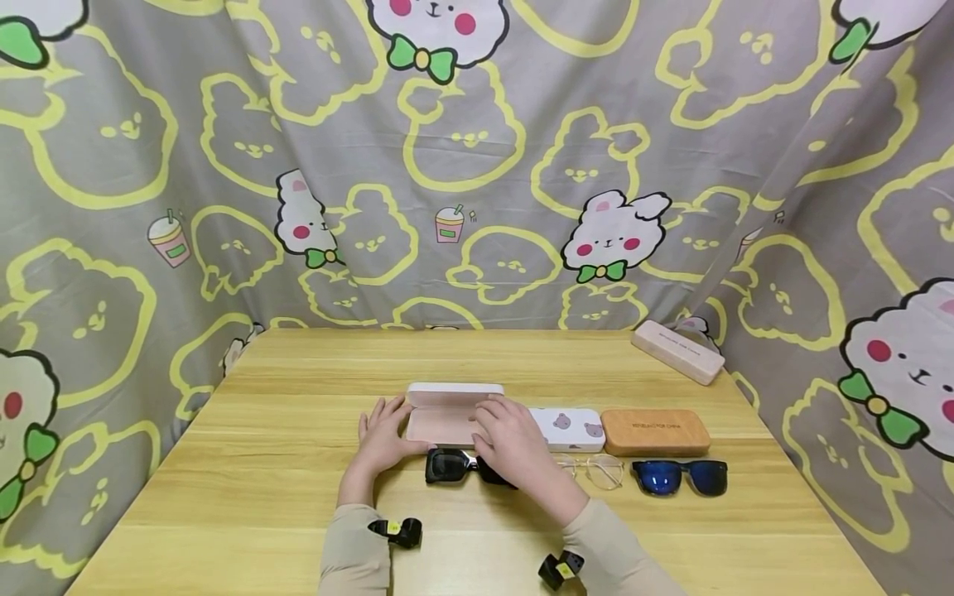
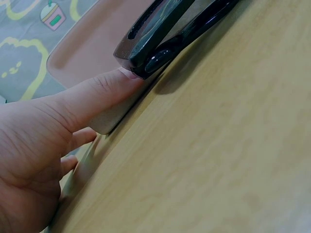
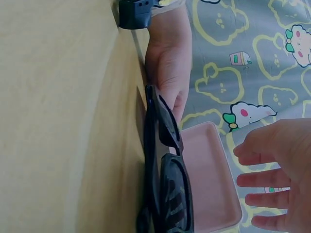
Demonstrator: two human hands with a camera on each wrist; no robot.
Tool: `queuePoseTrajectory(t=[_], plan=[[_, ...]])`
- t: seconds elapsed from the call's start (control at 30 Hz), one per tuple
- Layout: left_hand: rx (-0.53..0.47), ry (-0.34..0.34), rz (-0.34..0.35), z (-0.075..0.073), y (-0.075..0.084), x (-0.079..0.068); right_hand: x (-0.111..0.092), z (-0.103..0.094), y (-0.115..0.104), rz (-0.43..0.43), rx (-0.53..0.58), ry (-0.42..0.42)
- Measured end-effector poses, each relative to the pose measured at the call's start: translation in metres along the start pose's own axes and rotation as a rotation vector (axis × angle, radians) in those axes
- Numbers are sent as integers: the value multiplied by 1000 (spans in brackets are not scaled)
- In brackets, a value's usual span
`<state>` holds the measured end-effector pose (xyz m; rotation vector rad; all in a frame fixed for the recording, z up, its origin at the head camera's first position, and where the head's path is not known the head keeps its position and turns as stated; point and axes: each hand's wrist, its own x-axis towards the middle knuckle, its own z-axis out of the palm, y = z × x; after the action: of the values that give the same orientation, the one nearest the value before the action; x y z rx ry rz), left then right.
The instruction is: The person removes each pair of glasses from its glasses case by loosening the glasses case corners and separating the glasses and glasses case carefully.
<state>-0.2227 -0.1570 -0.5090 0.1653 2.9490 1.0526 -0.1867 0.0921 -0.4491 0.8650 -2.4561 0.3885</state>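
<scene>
An opened glasses case (image 1: 440, 426) with a white shell and pale pink lining lies mid-table, its lid raised at the back. My left hand (image 1: 383, 439) is at the case's left end, fingers spread and thumb (image 2: 97, 94) stretched along the front edge. My right hand (image 1: 514, 439) hovers over the right end of the case; in the right wrist view its fingers (image 3: 267, 177) are apart and hold nothing. Black sunglasses (image 1: 450, 466) stand in front of the case, close to the left thumb. The right forearm hides part of their right lens in the head view.
To the right lie a white bear-print case (image 1: 570, 426) and a tan-orange case (image 1: 656, 432). In front of them are clear-lens glasses (image 1: 604, 472) and blue-lens sunglasses (image 1: 680, 478). A pale pink case (image 1: 678, 352) sits at the table's far right corner, before a patterned curtain.
</scene>
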Motion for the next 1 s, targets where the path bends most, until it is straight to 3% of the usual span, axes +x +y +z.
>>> queuePoseTrajectory(t=[0.47,1.0], plan=[[9,16,12,0,1,-2,20,-4,11,-31,22,89],[-7,16,8,-1,1,-1,48,0,25,19,21,62]])
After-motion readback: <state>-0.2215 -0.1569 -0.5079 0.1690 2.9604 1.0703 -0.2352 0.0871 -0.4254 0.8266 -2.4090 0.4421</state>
